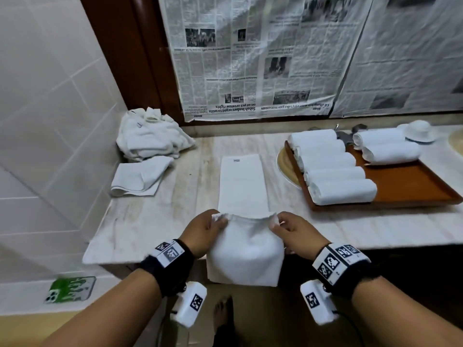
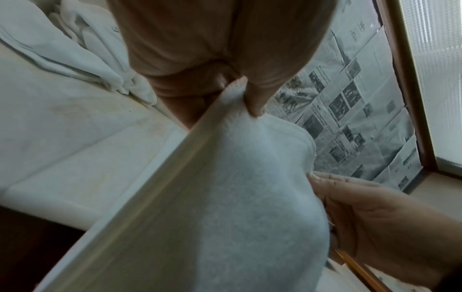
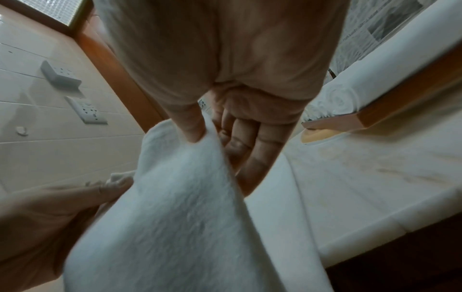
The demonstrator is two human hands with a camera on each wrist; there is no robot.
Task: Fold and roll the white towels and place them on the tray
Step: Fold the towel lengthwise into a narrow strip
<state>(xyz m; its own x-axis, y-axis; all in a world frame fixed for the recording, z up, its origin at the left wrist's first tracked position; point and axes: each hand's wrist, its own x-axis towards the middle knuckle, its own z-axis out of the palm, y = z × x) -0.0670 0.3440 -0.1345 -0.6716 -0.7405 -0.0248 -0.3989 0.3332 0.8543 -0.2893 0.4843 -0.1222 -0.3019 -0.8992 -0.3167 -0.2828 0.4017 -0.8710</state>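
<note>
Left hand (image 1: 204, 231) and right hand (image 1: 293, 232) pinch the near corners of a folded towel (image 1: 241, 186) on the worktop (image 1: 375, 226); rolled towels (image 1: 335, 171) fill the tray (image 1: 411, 186).

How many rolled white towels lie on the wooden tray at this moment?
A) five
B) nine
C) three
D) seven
D: the head view shows a row of five rolled towels on the left part of the wooden tray and two more rolled towels at its far side.

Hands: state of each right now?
Left hand: pinching the near left corner of the folded towel.
Right hand: pinching its near right corner.
</note>
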